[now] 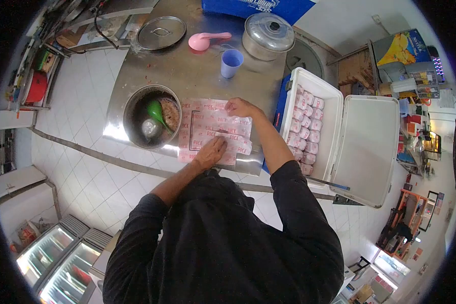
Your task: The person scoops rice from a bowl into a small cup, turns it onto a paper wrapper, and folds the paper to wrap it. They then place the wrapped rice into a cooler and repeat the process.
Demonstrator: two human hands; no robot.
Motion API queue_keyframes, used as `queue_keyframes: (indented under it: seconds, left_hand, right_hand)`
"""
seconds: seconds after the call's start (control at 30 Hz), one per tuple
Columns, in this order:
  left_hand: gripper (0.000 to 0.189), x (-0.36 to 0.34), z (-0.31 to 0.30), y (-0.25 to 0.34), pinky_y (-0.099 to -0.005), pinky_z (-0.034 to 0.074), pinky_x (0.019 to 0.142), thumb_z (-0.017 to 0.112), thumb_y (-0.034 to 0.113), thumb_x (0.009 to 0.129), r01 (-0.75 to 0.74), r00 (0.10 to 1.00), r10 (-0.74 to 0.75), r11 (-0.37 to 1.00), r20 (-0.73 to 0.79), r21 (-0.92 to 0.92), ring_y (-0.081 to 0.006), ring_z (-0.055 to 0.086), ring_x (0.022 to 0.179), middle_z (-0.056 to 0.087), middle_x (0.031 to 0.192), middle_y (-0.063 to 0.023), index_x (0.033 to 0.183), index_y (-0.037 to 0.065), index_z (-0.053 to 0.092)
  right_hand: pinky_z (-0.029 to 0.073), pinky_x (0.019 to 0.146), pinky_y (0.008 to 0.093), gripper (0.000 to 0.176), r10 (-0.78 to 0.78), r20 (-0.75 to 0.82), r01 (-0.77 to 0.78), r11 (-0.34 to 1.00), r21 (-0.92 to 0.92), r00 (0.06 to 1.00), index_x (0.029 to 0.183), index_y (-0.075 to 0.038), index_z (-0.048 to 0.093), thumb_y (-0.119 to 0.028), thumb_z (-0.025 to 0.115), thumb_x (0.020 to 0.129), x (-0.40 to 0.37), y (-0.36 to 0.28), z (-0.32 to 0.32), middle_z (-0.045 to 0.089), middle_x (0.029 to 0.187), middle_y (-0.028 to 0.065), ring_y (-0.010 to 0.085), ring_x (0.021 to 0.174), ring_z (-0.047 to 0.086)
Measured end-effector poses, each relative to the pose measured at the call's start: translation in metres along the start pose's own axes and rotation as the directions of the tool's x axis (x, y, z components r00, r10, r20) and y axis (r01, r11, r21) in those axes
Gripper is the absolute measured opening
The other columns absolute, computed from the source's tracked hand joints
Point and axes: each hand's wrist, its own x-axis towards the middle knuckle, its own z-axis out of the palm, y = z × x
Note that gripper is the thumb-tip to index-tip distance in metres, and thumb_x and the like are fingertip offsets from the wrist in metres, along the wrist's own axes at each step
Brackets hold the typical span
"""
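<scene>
Printed pink-and-white wrapping paper (187,137) lies on the steel table in front of me. My left hand (213,151) rests on a folded part of the paper near its lower right, fingers together. At the paper's upper right corner, my right hand (239,108) has its fingers closed on the edge. Left of the paper stands a deep metal pot (128,117) with a green spoon (156,110), brownish rice (171,112) and a clear lump inside. Right of the table, an open white cooler (334,111) holds several rows of wrapped packets (304,119).
Behind the paper are a purple cup (231,63), a pink scoop (200,42), a round metal lid (161,32) and a lidded pot (268,38). A blue box (289,9) stands at the back edge. The cooler's lid (367,147) hangs open to the right.
</scene>
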Motion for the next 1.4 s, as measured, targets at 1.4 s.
queue_keyframes:
  seconds: [1.4]
  left_hand:
    - [0.049,-0.044,-0.009,-0.062,-0.0487,0.046,0.104,0.065,0.011,0.085,-0.035,0.988,0.040,0.999,0.149,-0.032,-0.0410,0.049,0.122,0.051,0.130,-0.0214,0.130,-0.004,0.051]
  right_hand:
    - [0.049,0.097,0.0458,0.030,-0.217,-0.645,-0.219,0.822,-0.526,0.733,0.118,0.002,0.058,-0.008,0.059,0.090,-0.161,-0.051,0.219,0.053,0.121,0.0179,0.0397,0.117,0.052]
